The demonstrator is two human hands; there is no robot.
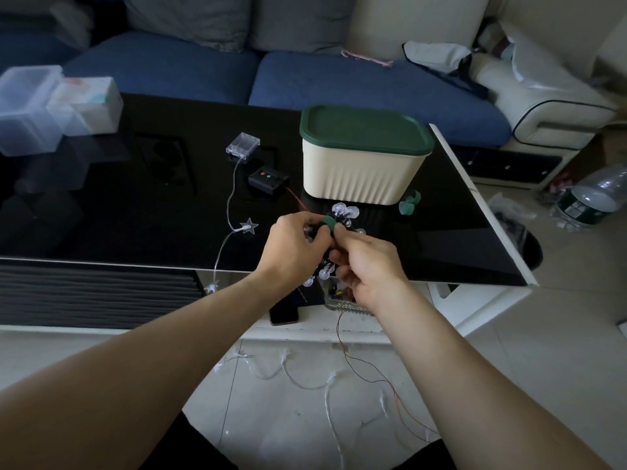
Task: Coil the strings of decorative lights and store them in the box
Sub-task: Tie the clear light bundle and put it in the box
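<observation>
Together, left hand and right hand gripping round clear bulbs (green strap pinched), ribbed cream box behind

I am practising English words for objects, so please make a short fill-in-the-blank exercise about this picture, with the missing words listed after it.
1. The box has a lid of ____ colour.
2. Both hands, left and right, hold a bundle of bulb lights with a green ____ around it.
3. One light on the table has the shape of a ____.
4. The black controller has one red and one ____ button.

Missing words: green; band; star; green
</observation>
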